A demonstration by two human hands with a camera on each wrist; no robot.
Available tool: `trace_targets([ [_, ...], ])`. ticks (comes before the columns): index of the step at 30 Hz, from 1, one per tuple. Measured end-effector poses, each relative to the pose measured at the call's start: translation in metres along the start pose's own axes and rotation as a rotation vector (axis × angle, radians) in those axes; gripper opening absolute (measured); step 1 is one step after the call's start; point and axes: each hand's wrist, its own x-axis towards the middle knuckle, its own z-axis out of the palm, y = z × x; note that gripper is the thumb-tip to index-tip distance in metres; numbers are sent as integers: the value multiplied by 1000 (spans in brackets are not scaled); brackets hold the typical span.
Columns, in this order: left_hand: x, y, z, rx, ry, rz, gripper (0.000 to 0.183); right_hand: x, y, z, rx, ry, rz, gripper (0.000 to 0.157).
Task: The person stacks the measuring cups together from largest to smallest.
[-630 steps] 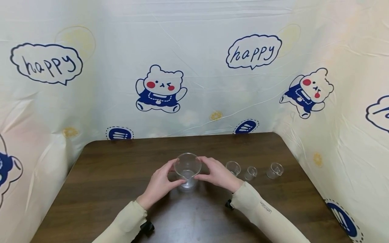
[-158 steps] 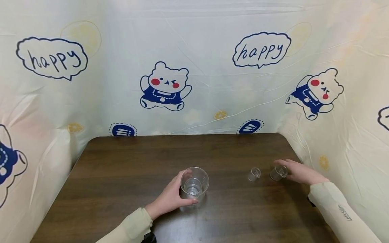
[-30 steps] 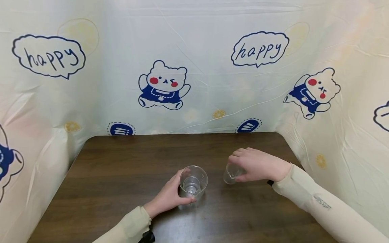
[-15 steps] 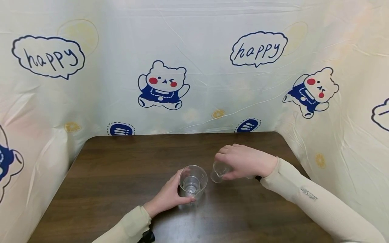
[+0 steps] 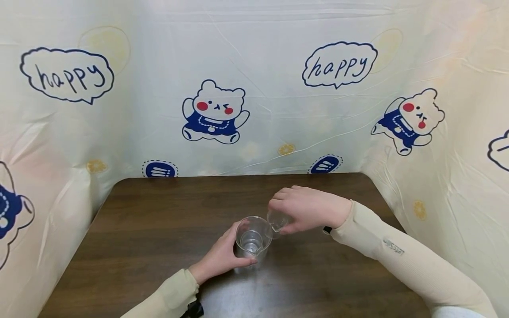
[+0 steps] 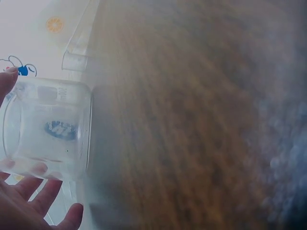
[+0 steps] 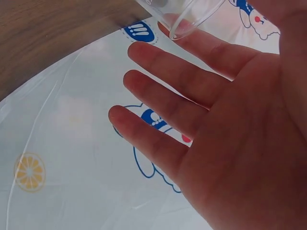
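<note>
On brown table [image 5: 159,221], large beaker [image 5: 254,242], long axis vertical, mouth upward

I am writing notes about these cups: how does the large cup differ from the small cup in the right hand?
Size: the large cup is clearly wider than the small cup.
Hold: the left hand holds the large cup; the right hand holds the small cup.
View: from the head camera, the large cup's mouth shows almost whole, while the small cup is partly covered.
Both are see-through.
</note>
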Motion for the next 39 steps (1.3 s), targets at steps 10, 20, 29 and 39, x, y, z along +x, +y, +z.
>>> trace_targets([
  [10, 1, -3, 1, 17, -3, 3, 103, 25, 3, 8, 35, -55, -17, 42],
  [20, 0, -4, -1, 2, -20, -10, 102, 49, -2, 21, 7, -110, -78, 51],
  [29, -1, -5, -1, 1, -26, -20, 101, 58, -6, 37, -42, -127, -104, 51],
  [39, -1, -6, -1, -5, -31, -28, 101, 63, -10, 54, -91, -149, -97, 54],
])
